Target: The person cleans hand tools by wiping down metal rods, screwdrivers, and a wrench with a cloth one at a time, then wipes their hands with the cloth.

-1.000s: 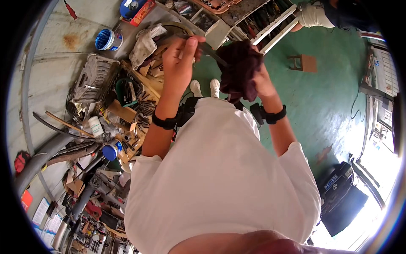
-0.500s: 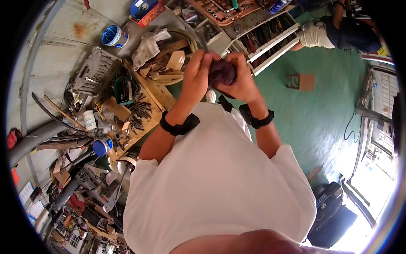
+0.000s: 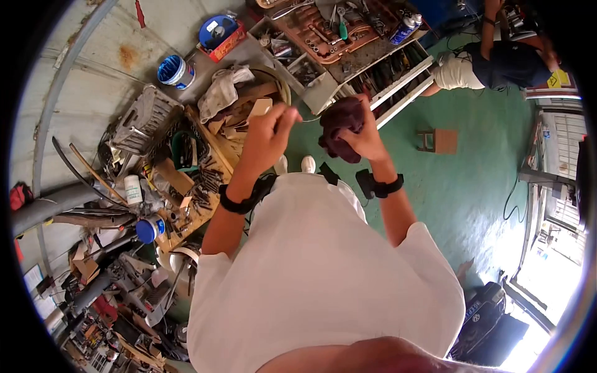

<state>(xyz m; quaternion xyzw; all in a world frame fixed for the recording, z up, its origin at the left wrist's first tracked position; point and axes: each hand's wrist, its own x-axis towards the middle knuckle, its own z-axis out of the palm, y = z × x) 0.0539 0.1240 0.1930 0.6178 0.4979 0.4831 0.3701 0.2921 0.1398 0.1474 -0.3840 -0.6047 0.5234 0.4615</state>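
Has a grey crate [image 3: 148,118] at far left, beside a wooden table [image 3: 227,149] strewn with small metal parts [image 3: 208,180]. Raises the left hand [image 3: 266,142] just right of it, with fingers curled; impossible to tell whether pinching anything. Grasps a bunched dark cloth [image 3: 337,116] in the right hand [image 3: 368,138], in mid-air near open drawers [image 3: 404,101], left of a small wooden stool [image 3: 445,142].

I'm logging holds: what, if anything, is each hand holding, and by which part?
The right hand holds a dark cloth by its bunched right side; whether the left hand holds anything cannot be told.
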